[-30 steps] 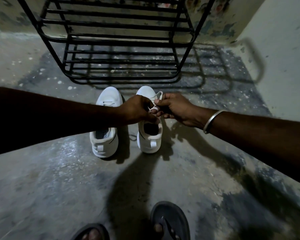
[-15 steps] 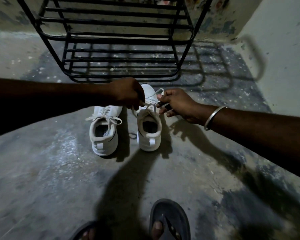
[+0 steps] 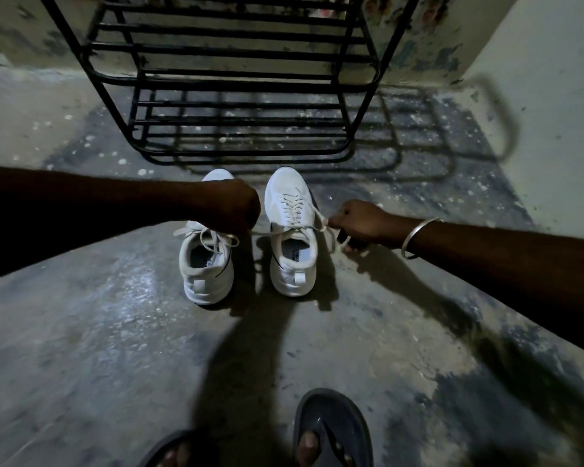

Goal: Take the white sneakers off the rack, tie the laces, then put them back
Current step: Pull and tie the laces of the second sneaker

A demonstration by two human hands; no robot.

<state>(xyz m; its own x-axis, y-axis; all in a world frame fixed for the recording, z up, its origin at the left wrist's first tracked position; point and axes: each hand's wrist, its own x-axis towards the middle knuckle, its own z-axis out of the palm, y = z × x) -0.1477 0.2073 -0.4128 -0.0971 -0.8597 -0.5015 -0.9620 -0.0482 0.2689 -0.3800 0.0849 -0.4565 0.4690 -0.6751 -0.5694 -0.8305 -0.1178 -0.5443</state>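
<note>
White sneakers [image 3: 250, 237] sit on the floor [image 3: 81, 348] before the rack [image 3: 236, 82] as our left hand [image 3: 231, 207] and right hand [image 3: 359, 222], fingers pinching lace ends [image 3: 321, 219], should pull evenly outward to cinch the knot.

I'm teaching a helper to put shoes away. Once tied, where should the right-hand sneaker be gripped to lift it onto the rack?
Probably by the heel collar of the right sneaker, coming from above and behind. It stands upright on the floor, its opening facing up and its heel nearest the person, so fingers can hook inside the rim. Its toe already points at the rack.
</note>
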